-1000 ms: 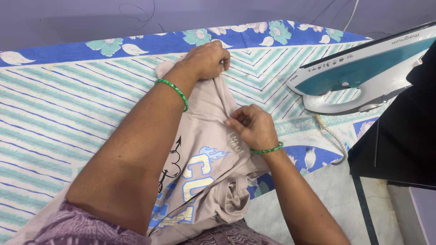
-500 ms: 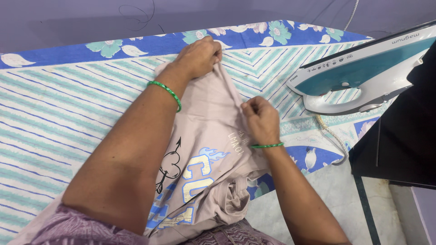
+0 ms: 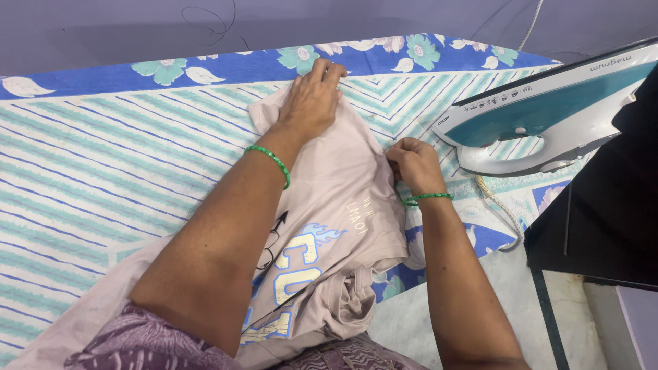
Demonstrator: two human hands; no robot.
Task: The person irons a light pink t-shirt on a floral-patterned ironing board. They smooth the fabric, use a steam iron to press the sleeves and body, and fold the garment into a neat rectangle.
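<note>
Beige printed T-shirt (image 3: 343, 199) lies spread (hem bunched) on striped sheet (image 3: 103, 171).

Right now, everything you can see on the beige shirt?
The beige shirt looks like soft knit fabric with a blue, white and black print. It lies spread on the striped cloth, bunched at the near edge. The left hand presses its far end flat; the right hand pinches its right edge.

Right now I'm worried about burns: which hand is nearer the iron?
Right. The right hand pinches the beige shirt edge just beside the iron; the left hand presses the shirt's far end, farther away.
</note>
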